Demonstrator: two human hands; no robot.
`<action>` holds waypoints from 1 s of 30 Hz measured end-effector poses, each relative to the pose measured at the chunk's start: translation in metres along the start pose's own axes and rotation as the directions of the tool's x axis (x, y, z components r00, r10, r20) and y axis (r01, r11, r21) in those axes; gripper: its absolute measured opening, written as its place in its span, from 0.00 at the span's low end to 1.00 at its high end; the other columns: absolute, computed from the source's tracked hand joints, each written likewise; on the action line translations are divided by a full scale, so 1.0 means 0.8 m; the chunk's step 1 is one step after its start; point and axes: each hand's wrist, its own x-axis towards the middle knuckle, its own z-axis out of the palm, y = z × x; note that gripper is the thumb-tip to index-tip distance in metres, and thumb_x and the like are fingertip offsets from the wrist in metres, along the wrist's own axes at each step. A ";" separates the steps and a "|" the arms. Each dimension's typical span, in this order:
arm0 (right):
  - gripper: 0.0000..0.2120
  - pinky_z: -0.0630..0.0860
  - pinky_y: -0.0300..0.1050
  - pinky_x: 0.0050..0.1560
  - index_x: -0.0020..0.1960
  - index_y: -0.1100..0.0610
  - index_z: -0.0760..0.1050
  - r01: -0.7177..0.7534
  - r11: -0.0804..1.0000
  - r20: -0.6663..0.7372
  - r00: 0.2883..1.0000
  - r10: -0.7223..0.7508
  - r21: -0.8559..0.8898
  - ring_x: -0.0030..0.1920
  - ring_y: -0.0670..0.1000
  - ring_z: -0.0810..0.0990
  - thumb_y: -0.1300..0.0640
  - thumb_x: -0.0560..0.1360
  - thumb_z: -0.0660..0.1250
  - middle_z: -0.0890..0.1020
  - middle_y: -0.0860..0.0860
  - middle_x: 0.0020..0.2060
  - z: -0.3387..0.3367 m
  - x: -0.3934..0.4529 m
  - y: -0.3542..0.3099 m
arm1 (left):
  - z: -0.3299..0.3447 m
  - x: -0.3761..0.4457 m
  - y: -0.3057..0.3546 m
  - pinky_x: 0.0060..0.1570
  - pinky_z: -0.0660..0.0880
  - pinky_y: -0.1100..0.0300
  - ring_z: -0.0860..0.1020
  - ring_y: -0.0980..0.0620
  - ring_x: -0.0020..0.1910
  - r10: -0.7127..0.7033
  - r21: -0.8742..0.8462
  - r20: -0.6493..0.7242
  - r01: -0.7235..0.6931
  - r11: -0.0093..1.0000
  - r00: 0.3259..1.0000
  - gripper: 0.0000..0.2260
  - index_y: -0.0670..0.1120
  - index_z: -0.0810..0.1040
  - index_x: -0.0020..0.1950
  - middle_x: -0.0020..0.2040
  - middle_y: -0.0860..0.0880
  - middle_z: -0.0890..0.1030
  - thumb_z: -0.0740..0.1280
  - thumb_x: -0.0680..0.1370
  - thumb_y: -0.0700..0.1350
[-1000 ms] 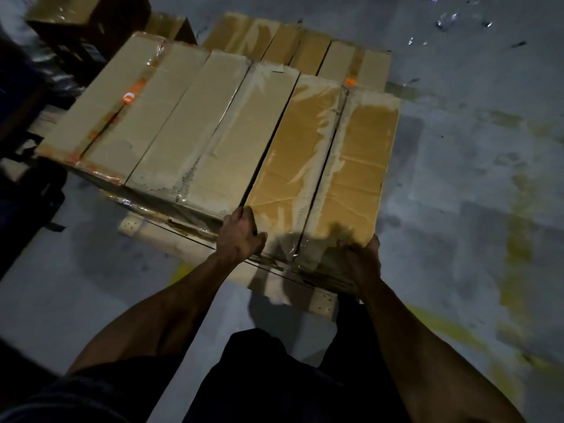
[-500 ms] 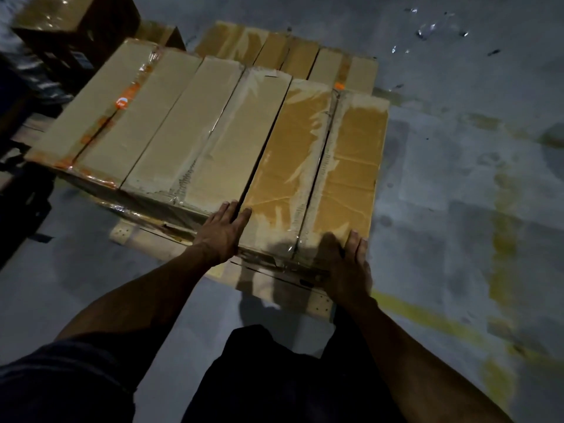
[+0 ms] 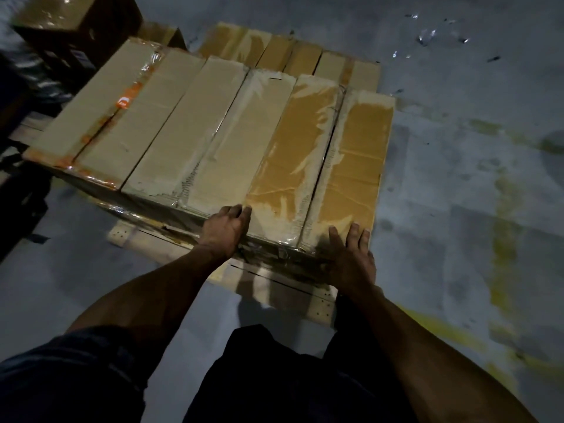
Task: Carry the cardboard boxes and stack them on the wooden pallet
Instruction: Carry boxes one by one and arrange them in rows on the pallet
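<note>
Both hands flat and open — left hand (image 3: 226, 228), right hand (image 3: 354, 257) — on the rightmost cardboard box (image 3: 320, 166); an uneven shove could skew it past the wooden pallet (image 3: 274, 288) edge.

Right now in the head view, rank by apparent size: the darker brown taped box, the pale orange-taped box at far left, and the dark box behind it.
1-2. Pale orange-taped box and darker brown taped box: look alike.
3. Dark box, farther and cropped, so unsure.
</note>
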 end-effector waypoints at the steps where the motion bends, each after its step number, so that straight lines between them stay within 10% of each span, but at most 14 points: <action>1: 0.44 0.61 0.67 0.72 0.81 0.45 0.46 -0.003 1.000 0.003 1.000 0.003 0.000 0.78 0.69 0.42 0.41 0.75 0.70 0.43 0.63 0.80 -0.001 0.002 0.000 | 0.000 0.001 -0.001 0.63 0.72 0.50 0.68 0.42 0.70 0.001 0.002 0.000 -0.001 1.000 1.000 0.33 0.45 0.55 0.81 0.76 0.44 0.66 0.67 0.79 0.45; 25: 0.44 0.57 0.68 0.74 0.81 0.46 0.42 -0.025 0.999 0.149 0.989 0.020 0.034 0.78 0.68 0.39 0.42 0.77 0.67 0.38 0.62 0.79 -0.023 0.002 -0.006 | -0.004 0.004 0.019 0.73 0.66 0.49 0.63 0.40 0.76 -0.105 -0.125 0.067 0.113 0.986 0.992 0.31 0.44 0.55 0.80 0.78 0.40 0.63 0.65 0.81 0.45; 30: 0.39 0.57 0.65 0.76 0.80 0.49 0.49 -0.093 0.977 0.188 0.981 0.056 0.191 0.79 0.64 0.46 0.45 0.77 0.67 0.47 0.58 0.80 -0.033 -0.009 0.003 | 0.000 -0.012 0.030 0.62 0.74 0.45 0.73 0.41 0.62 -0.167 -0.363 0.004 0.157 0.918 0.986 0.13 0.44 0.71 0.59 0.58 0.41 0.77 0.68 0.76 0.45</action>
